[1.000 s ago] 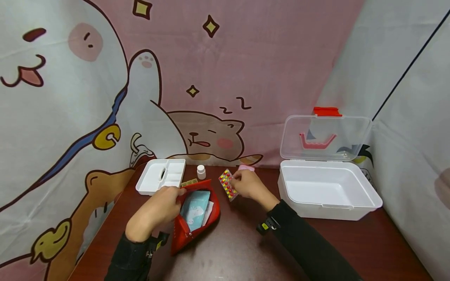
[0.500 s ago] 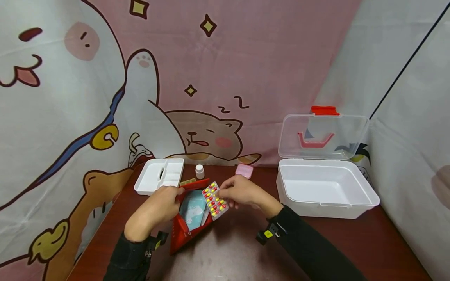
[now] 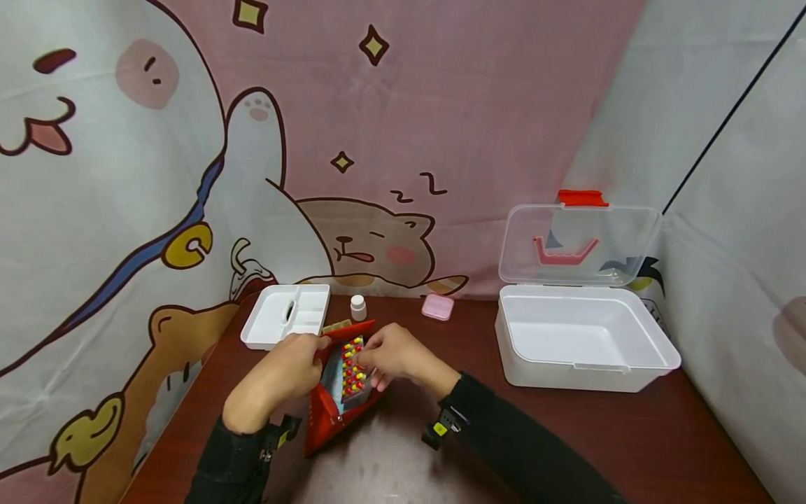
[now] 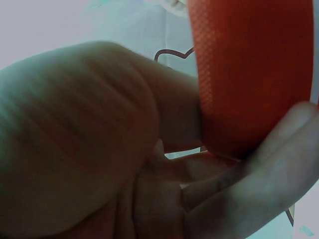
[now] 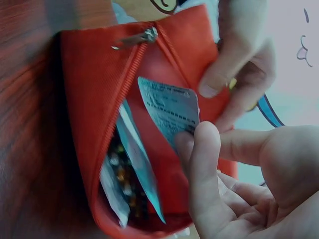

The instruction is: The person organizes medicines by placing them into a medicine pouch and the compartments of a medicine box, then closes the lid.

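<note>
My left hand (image 3: 280,372) grips the left edge of a red zip pouch (image 3: 322,428). The left wrist view shows its thumb and fingers either side of the red fabric (image 4: 254,69). My right hand (image 3: 399,355) pinches a blister pack of red and yellow capsules (image 3: 350,367) in the pouch's unzipped mouth. From the right wrist, the pack's printed silver back (image 5: 172,107) is visible, tilted against the red lining. Beside it in the pouch stand a light blue packet (image 5: 137,154), a pale packet (image 5: 113,191) and something dark and shiny, too blurred to name.
Behind the pouch are a white compartment tray (image 3: 267,318), a small white bottle (image 3: 358,308) and a yellowish flat piece (image 3: 336,326). A pink case (image 3: 437,306) lies farther right. At the right stands a white box (image 3: 579,378) with its clear lid (image 3: 582,238) raised.
My right hand has carried the blister pack left from the table beside the pouch into the pouch's mouth. The pink case is now uncovered. My left hand has kept its grip on the pouch.
</note>
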Action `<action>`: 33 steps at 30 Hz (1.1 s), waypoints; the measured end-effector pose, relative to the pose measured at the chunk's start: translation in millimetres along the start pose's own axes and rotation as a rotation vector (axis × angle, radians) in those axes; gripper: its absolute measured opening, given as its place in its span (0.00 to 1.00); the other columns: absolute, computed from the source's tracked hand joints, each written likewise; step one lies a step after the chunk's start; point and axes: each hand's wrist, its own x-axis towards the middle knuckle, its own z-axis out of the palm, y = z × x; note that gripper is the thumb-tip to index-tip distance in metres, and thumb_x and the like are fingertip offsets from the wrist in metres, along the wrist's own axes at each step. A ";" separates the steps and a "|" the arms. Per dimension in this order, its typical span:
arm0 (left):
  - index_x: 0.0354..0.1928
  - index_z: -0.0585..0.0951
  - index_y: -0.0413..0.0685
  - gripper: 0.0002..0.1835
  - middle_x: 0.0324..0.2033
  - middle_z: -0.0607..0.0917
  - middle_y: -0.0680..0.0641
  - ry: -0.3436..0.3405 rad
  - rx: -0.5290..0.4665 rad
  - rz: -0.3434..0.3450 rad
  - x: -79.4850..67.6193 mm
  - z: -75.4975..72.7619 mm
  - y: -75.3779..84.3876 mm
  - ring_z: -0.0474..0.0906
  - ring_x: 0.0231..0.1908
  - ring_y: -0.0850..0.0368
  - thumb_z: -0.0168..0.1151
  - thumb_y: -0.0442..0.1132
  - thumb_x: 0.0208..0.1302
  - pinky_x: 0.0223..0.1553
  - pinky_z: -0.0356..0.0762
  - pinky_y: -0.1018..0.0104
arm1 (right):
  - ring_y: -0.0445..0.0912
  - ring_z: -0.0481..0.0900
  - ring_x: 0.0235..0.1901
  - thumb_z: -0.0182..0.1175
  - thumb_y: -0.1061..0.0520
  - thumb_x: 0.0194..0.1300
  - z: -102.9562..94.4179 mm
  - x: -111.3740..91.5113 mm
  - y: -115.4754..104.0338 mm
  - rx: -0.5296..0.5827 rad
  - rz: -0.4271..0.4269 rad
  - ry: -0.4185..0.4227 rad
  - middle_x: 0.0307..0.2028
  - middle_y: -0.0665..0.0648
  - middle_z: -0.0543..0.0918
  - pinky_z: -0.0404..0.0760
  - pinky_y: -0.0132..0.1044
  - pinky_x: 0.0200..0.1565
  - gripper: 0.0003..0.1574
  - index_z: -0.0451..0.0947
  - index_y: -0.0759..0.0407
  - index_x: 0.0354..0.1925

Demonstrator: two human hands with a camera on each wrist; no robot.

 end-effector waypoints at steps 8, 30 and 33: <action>0.68 0.84 0.34 0.25 0.53 0.89 0.38 -0.007 -0.002 -0.004 -0.5 -0.7 1.2 0.80 0.40 0.49 0.61 0.27 0.70 0.39 0.78 0.58 | 0.43 0.83 0.15 0.72 0.57 0.74 26.2 7.7 -1.0 -0.025 0.010 0.096 0.23 0.57 0.87 0.90 0.45 0.27 0.11 0.89 0.63 0.35; 0.70 0.83 0.34 0.26 0.58 0.89 0.37 -0.013 -0.013 -0.018 -1.0 0.7 -0.4 0.79 0.37 0.51 0.61 0.26 0.70 0.34 0.76 0.62 | 0.41 0.80 0.11 0.69 0.55 0.76 39.2 14.7 5.5 -0.206 -0.024 0.161 0.19 0.56 0.88 0.88 0.42 0.23 0.16 0.91 0.62 0.31; 0.69 0.83 0.34 0.26 0.57 0.89 0.37 -0.010 -0.008 -0.016 -0.8 0.5 -1.3 0.80 0.39 0.50 0.62 0.27 0.70 0.36 0.77 0.61 | 0.41 0.79 0.12 0.69 0.54 0.77 29.7 11.8 4.0 -0.225 -0.036 0.160 0.21 0.57 0.89 0.85 0.38 0.20 0.15 0.92 0.62 0.34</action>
